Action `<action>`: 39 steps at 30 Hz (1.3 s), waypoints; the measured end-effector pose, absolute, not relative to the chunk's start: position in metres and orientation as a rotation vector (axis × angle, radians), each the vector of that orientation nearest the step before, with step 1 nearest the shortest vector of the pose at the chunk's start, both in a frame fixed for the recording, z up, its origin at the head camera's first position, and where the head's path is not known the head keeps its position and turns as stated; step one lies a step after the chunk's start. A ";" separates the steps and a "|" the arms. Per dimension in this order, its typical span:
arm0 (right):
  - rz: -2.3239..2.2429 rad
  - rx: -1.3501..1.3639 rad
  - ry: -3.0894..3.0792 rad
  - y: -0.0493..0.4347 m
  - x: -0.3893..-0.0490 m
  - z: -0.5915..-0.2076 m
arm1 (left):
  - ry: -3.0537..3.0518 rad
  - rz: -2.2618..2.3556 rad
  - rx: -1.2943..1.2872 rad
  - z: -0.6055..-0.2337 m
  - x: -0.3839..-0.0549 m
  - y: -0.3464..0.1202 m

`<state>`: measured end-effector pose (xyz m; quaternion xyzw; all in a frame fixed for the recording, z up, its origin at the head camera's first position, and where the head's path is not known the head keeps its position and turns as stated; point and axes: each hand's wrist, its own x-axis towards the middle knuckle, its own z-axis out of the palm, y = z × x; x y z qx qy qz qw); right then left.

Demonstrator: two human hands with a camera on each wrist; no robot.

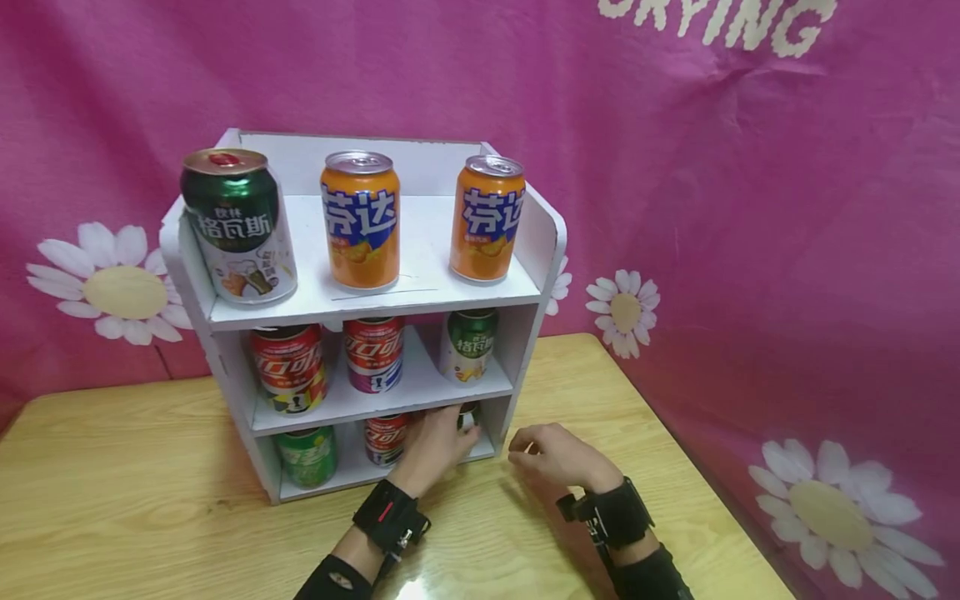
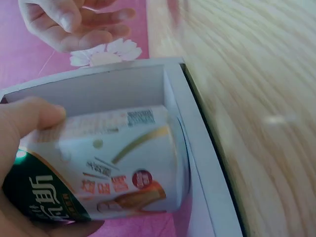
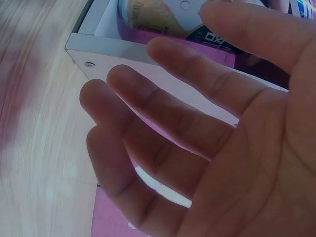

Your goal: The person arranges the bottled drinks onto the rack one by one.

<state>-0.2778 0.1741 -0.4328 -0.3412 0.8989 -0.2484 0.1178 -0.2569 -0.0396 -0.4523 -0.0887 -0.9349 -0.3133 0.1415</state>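
My left hand (image 1: pixel 433 450) reaches into the right end of the bottom shelf and grips a green-and-white drink can (image 2: pixel 123 170) by its upper part. In the left wrist view, thumb and fingers wrap the can's green end, while its white base sits at the shelf board. Just outside the right side panel, my right hand (image 1: pixel 564 457) hovers above the table with relaxed, slightly bent fingers (image 3: pixel 163 108) and nothing in them. A red cola can (image 1: pixel 386 439) stands left of my left hand, partly covered by it.
The white three-tier shelf (image 1: pixel 431 296) stands on a wooden table (image 1: pixel 150 467) before a pink flowered cloth. On top are a green-and-white can (image 1: pixel 243 242) and two orange soda cans (image 1: pixel 362 221). Red cans (image 1: pixel 288 367) and another green-and-white can (image 1: pixel 469 346) fill the middle; a green can (image 1: pixel 307 457) stands bottom left.
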 end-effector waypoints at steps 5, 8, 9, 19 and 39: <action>-0.735 -1.004 2.622 0.172 -0.278 -0.433 | -2.651 -0.950 -0.185 -0.453 -0.258 -0.037; -0.737 -1.007 2.613 0.172 -0.278 -0.435 | -2.590 -1.044 -0.139 -0.455 -0.259 -0.033; -0.733 -1.008 2.615 0.171 -0.278 -0.435 | -2.567 -1.091 -0.119 -0.456 -0.259 -0.033; -0.721 -0.972 2.626 0.172 -0.277 -0.436 | -2.392 -1.356 0.020 -0.474 -0.257 -0.027; -0.726 -0.941 2.644 0.176 -0.280 -0.432 | -2.435 -1.385 0.078 -0.475 -0.254 -0.028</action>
